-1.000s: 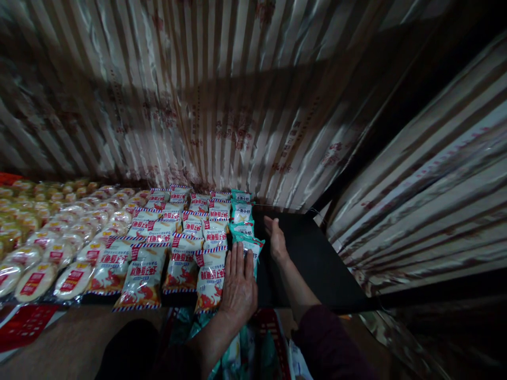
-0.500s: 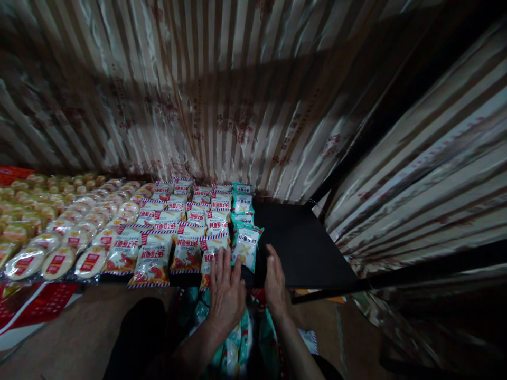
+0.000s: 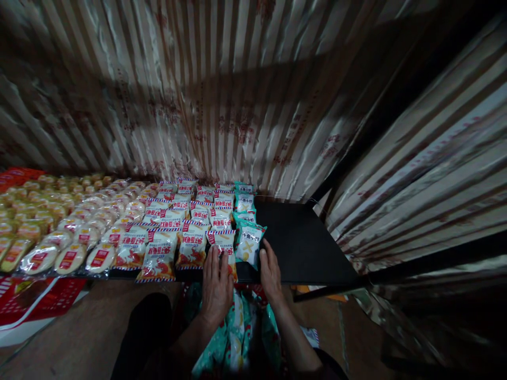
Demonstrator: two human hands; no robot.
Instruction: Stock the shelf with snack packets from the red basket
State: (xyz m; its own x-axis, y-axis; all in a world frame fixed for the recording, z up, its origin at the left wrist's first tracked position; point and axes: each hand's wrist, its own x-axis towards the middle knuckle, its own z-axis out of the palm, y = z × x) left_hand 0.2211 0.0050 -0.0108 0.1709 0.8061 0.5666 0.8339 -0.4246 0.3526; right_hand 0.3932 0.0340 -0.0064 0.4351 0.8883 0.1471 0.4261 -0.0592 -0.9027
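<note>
My left hand (image 3: 217,285) lies with fingers stretched out over the lower part of a red-and-white snack bag (image 3: 222,244) at the shelf's front edge. To the right, my right hand (image 3: 271,270) stands edge-on with its fingers extended, close beside the lower right side of a teal-and-white snack bag (image 3: 249,244). Neither hand is wrapped around a bag. That teal bag is the front one of a short column of the same kind running back along the black shelf (image 3: 304,243). Rows of red-and-white snack bags (image 3: 158,253) fill the shelf to the left.
Round wrapped cakes (image 3: 70,258) and yellow-wrapped pieces (image 3: 16,253) cover the shelf's left side. Below my hands sit more teal bags (image 3: 237,327). A red perforated basket (image 3: 43,303) is at lower left. Striped sheeting (image 3: 237,95) hangs behind, and a black frame bar (image 3: 428,264) runs at right.
My left hand has drawn slightly left and down, onto the front red-and-white bag. My right hand has come nearer the front teal bag's side. The whole view has shifted slightly.
</note>
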